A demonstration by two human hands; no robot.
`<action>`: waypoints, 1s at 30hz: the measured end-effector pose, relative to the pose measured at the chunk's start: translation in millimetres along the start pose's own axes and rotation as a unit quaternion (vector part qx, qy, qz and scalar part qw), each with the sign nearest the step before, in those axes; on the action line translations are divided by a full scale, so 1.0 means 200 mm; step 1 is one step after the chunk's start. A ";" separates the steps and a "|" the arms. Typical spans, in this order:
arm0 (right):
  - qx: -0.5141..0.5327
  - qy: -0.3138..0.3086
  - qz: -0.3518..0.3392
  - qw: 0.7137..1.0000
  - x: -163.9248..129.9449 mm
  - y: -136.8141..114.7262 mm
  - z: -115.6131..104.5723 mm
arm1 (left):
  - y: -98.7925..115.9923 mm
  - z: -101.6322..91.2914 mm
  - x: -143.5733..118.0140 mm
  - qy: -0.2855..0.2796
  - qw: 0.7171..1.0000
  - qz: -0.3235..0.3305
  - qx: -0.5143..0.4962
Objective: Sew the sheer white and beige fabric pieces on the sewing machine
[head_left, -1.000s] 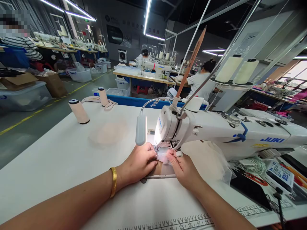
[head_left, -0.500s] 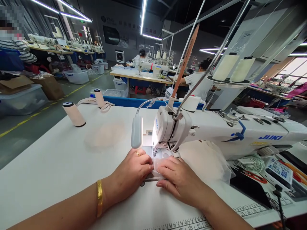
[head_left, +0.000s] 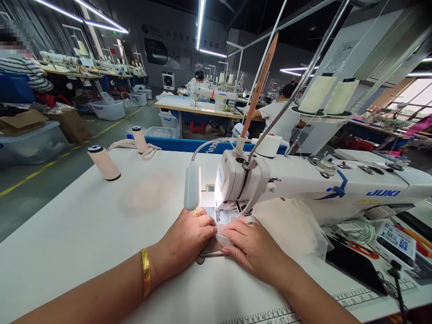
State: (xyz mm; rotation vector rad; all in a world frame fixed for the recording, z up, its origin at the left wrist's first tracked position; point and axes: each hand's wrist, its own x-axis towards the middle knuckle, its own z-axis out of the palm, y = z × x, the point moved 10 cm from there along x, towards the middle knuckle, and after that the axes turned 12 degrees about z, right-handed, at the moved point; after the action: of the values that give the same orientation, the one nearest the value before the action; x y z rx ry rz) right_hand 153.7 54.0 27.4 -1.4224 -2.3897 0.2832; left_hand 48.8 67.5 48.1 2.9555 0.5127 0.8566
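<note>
A small piece of sheer pale fabric (head_left: 222, 239) lies on the bed of a white sewing machine (head_left: 236, 175), just in front of the needle and presser foot (head_left: 218, 215). My left hand (head_left: 191, 236), with a ring and a gold bracelet, pinches the fabric's left side with curled fingers. From the right, my right hand (head_left: 251, 243) grips it, fingertips pressed on the cloth and thumb tucked near its front edge. Both hands are close to the presser foot. The fingers partly cover the fabric. A lit lamp (head_left: 192, 186) hangs above my left hand.
Two thread cones (head_left: 104, 163) stand at the far left of the table, by a folded strip. Round sheer pieces (head_left: 148, 191) lie left, more sheer cloth (head_left: 293, 225) right. A phone-like black slab (head_left: 354, 265), cable and tools sit at right. A printed ruler (head_left: 270, 315) runs along the front.
My hands have shifted slightly, the left one a little to the right and forward. The fabric between them sits slightly differently, with more of its front part showing.
</note>
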 end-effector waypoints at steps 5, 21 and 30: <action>-0.005 0.005 0.002 1.000 0.00 0.01 0.01 | 0.00 0.01 -0.01 -0.008 1.000 0.009 0.006; -0.038 0.033 0.010 0.999 0.03 0.03 0.02 | -0.03 0.00 0.02 -0.014 0.998 0.018 0.066; -0.071 0.040 0.047 0.996 0.06 0.09 0.03 | -0.05 0.02 0.03 -0.013 0.996 0.014 0.087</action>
State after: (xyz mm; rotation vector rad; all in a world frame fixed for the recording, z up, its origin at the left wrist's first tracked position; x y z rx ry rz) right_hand 160.1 72.6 17.7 -1.5800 -2.3220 0.0797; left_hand 52.1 80.1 47.6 3.1331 0.5723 0.8146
